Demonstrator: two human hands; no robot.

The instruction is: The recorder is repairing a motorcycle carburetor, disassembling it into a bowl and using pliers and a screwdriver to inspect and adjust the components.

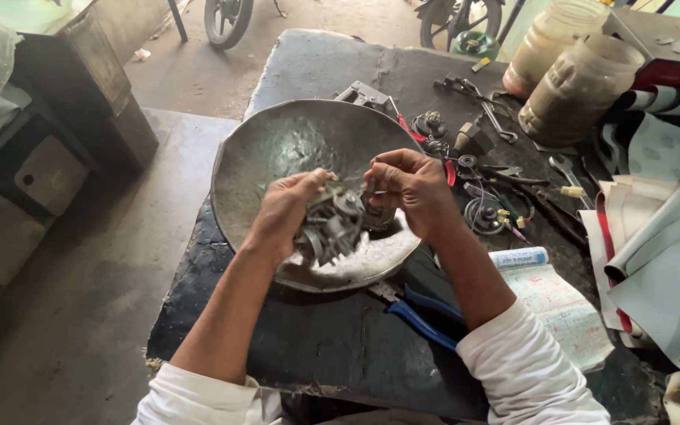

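item: metal carburetor, likely dense, rigid, greasy
left hand: wrapped round its body
right hand: fingertips pinching a small part
place: over dented metal basin

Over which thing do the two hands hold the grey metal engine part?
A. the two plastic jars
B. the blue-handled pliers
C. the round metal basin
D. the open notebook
C: the left hand and right hand grip the grey metal engine part directly above the round metal basin.

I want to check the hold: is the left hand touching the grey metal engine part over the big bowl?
Touching. The head view shows the left hand wrapped around the grey metal engine part, fingers pressed on it, above the metal bowl.
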